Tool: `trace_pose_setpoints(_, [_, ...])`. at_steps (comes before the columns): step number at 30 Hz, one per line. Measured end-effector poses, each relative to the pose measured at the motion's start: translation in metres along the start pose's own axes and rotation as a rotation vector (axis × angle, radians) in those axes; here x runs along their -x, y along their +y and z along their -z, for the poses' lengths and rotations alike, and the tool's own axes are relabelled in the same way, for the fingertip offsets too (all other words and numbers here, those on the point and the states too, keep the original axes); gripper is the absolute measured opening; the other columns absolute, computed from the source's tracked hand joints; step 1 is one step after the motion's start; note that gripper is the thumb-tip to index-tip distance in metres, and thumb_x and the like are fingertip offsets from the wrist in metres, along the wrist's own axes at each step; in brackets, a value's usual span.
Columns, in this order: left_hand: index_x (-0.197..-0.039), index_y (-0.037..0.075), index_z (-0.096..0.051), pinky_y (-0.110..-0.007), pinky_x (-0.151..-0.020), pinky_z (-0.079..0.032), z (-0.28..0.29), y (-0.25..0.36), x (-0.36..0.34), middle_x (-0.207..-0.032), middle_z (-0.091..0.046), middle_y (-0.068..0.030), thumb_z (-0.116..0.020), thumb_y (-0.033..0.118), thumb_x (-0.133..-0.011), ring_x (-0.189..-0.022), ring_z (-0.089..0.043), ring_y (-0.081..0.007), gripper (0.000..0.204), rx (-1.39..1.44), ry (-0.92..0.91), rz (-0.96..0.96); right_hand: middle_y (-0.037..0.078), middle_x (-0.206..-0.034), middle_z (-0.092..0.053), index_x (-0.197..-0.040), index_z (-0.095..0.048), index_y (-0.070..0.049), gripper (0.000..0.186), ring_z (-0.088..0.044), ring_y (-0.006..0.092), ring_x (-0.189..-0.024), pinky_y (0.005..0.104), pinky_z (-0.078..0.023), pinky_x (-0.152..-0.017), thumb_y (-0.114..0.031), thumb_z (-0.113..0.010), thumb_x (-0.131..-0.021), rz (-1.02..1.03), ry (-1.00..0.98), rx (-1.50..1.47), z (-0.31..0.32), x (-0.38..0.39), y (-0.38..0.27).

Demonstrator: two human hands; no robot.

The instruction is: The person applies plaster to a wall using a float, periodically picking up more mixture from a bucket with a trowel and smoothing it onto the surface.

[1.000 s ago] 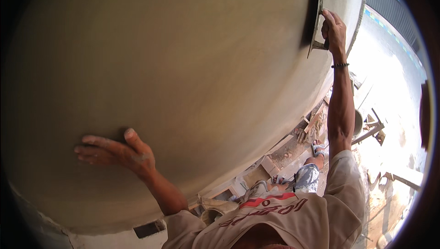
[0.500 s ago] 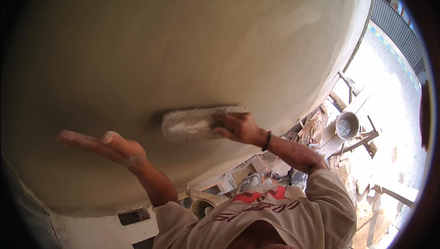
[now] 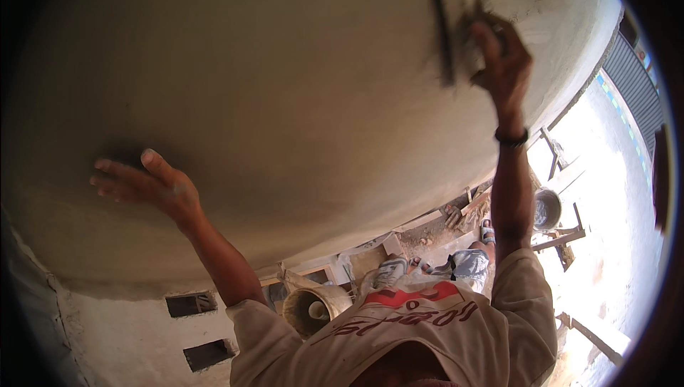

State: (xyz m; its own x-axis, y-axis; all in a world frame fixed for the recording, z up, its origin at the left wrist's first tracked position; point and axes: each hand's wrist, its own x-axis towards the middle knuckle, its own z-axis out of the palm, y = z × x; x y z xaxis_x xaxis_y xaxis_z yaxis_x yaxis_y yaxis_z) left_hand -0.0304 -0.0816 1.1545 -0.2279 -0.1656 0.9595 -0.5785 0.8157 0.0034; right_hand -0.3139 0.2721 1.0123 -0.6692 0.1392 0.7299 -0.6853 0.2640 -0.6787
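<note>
Toward the right edge of the wall (image 3: 285,95), my right hand (image 3: 504,66) grips the trowel (image 3: 456,9), which sits blurred just left of my fingers. Bare wall spreads leftward to my left hand (image 3: 146,186), empty, fingers apart. The trowel's long axis runs upward, leaning slightly left, past the view's top.

There are one left hand (image 3: 153,186), one right hand (image 3: 507,66), one trowel (image 3: 457,2), one bracelet (image 3: 511,139), two round containers (image 3: 340,298) (image 3: 558,207), two lower-left wall openings (image 3: 191,304) (image 3: 206,355) and one corrugated panel (image 3: 630,80).
</note>
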Motion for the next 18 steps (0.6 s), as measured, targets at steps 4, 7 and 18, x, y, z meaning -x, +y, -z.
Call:
trace_pose_setpoints(4, [-0.154,0.003,-0.006,-0.066,-0.112,-0.005,0.0,-0.002,-0.004,-0.154,-0.001,-0.0359,-0.02,0.067,-0.097,-0.143,-0.001,-0.0536,0.086,-0.01,0.036,-0.001,0.007,-0.072,-0.065,-0.119,-0.063,-0.008,0.047,-0.066,0.021,-0.059,0.033,-0.054,-0.054,-0.028,-0.078,-0.08,0.172,-0.197,-0.001,-0.069,0.129,-0.085])
trace_pose_setpoints(7, [-0.153,0.0,-0.007,-0.066,-0.112,-0.005,-0.005,0.009,-0.007,-0.154,-0.003,-0.037,-0.019,0.068,-0.096,-0.143,-0.002,-0.0536,0.089,0.0,0.022,0.028,0.005,-0.069,-0.062,-0.122,-0.059,-0.008,0.05,-0.064,0.0216,-0.056,0.034,-0.053,-0.05,-0.029,-0.076,-0.081,0.296,-0.262,-0.003,-0.093,0.174,-0.086])
trace_pose_setpoints(18, [-0.153,0.0,-0.006,-0.069,-0.109,-0.005,0.003,0.006,0.01,-0.153,0.002,-0.0381,-0.023,0.068,-0.095,-0.142,0.001,-0.0567,0.091,0.155,0.016,0.046,0.001,-0.066,-0.055,-0.112,-0.063,-0.006,0.036,-0.057,0.0148,-0.052,0.0293,-0.046,-0.046,-0.025,-0.072,-0.082,0.834,-0.395,0.221,-0.047,0.08,-0.09])
